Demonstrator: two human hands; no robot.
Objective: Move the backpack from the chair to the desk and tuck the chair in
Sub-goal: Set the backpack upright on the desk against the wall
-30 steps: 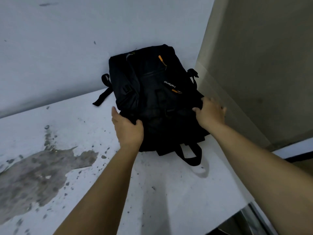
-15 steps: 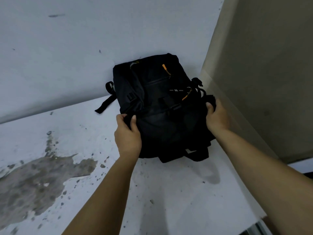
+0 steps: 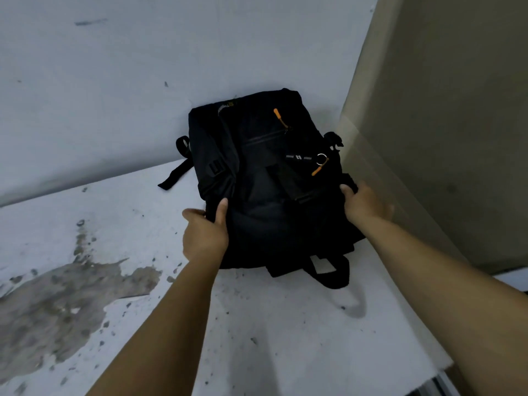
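A black backpack (image 3: 265, 172) with orange zipper pulls lies on the white desk (image 3: 271, 324), its top leaning against the back wall in the corner. My left hand (image 3: 204, 232) grips the bag's lower left side, thumb on the front fabric. My right hand (image 3: 363, 205) holds the bag's right edge near the beige side panel. A carry loop hangs out at the bag's near end. The chair is out of view.
The desk top has a large grey worn patch (image 3: 57, 304) at the left with scattered specks. A white wall (image 3: 143, 67) rises behind the desk. A beige panel (image 3: 443, 138) closes off the right side. The desk's front right edge (image 3: 440, 375) shows at the bottom.
The backpack has settled flatter against the wall corner, and its strap loop has come out at the near end. Both hands keep their hold on its sides, shifted slightly.
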